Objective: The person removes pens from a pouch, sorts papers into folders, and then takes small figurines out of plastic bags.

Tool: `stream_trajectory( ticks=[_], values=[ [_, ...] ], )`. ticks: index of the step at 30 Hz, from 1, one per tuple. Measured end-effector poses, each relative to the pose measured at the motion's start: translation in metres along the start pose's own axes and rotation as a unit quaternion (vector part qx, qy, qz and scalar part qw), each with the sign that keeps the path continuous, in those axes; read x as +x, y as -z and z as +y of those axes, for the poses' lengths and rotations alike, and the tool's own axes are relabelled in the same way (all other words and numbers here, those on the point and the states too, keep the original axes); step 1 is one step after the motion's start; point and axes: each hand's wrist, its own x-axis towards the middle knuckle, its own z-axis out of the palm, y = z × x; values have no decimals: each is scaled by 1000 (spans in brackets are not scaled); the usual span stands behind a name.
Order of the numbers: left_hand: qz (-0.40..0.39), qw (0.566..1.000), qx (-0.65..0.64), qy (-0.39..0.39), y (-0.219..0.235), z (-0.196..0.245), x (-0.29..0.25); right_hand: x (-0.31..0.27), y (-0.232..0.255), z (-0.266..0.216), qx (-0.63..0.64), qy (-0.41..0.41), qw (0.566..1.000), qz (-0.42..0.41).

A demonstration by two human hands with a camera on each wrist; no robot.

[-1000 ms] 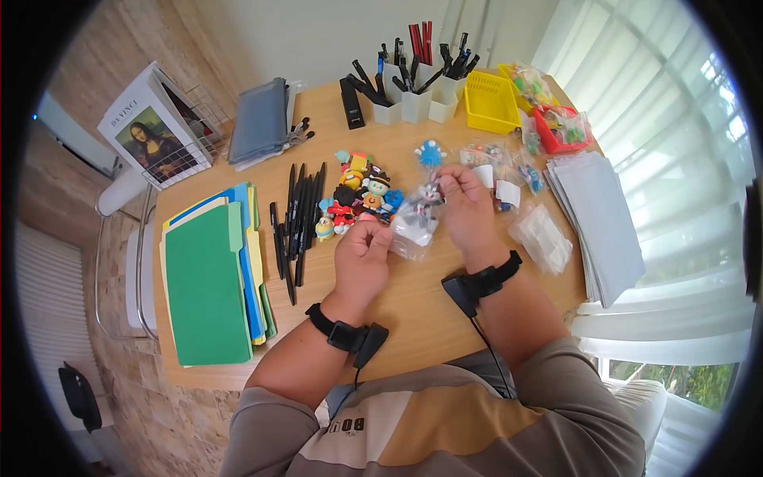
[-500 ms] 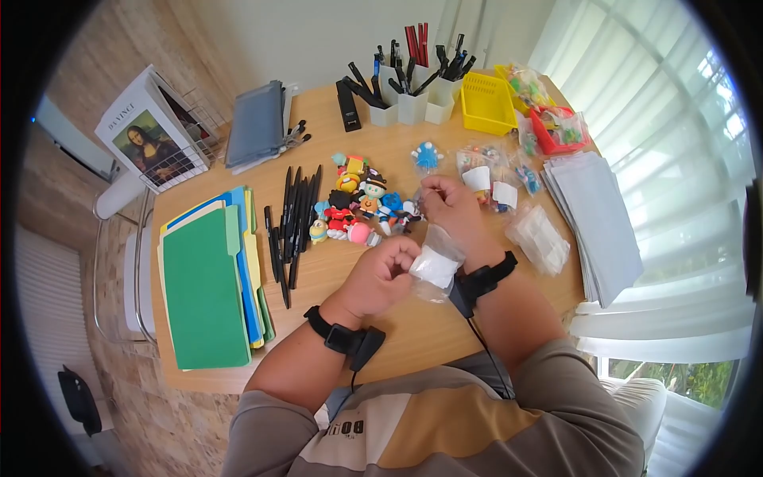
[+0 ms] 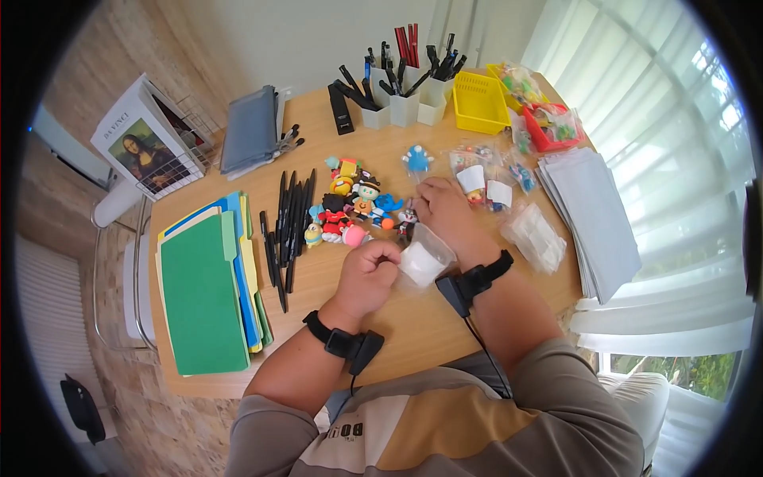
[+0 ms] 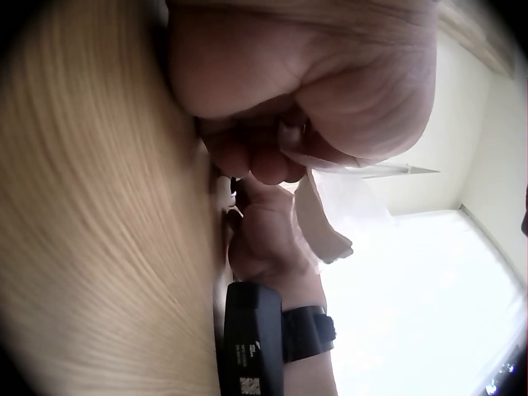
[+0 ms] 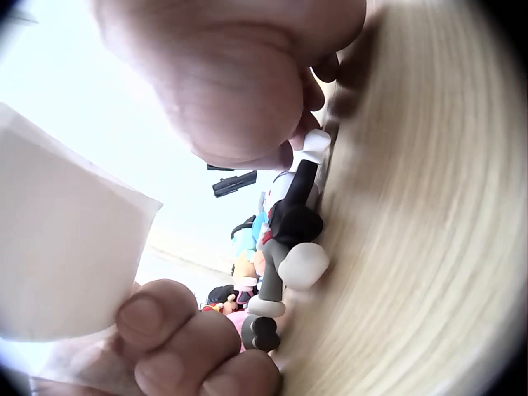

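Observation:
My left hand pinches a clear plastic bag with a white paper inside, held over the table's middle. Beyond it, my right hand has its thumb and fingertips on one white end of a grey, black and white cartoon figurine. That figurine is down at the tabletop, at the right side of a cluster of colourful toy figurines. In the right wrist view, the left hand's curled fingers show below, beside the paper. The bag's film is mostly too transparent to trace.
Black pens and a stack of folders lie left. A blue spiky toy, bagged toys and a plastic bag bundle lie to the right, near white envelopes. Pen holders and a yellow basket stand behind.
The grey figurine has gone from between both hands to the toy cluster with the right hand. The left hand has drawn the bag nearer the body, then slightly left.

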Motion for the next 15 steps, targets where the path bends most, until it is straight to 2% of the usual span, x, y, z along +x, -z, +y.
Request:
stream_trajectory(
  ticks=[2,4,8,10,11,13,15],
  values=[
    [16,999,-19,22,1,3,-1,1,0,1,22,-19,999,-24],
    [35,998,-39,43,0,6,-1,-1,1,-8,97,-37,986,133],
    [73,997,-30,-7,1,-4,2,-3,10,-21,185,-65,968,157],
    [88,995,-23,-26,0,-3,5,-4,5,-18,327,-93,919,197],
    [86,994,-66,-13,-1,-1,5,-5,5,-17,327,-93,919,197],
    [82,991,-108,1,-1,7,3,-5,10,-21,461,-92,864,179],
    [51,995,-77,28,5,11,1,-8,12,-24,482,-84,851,189]
  ],
)
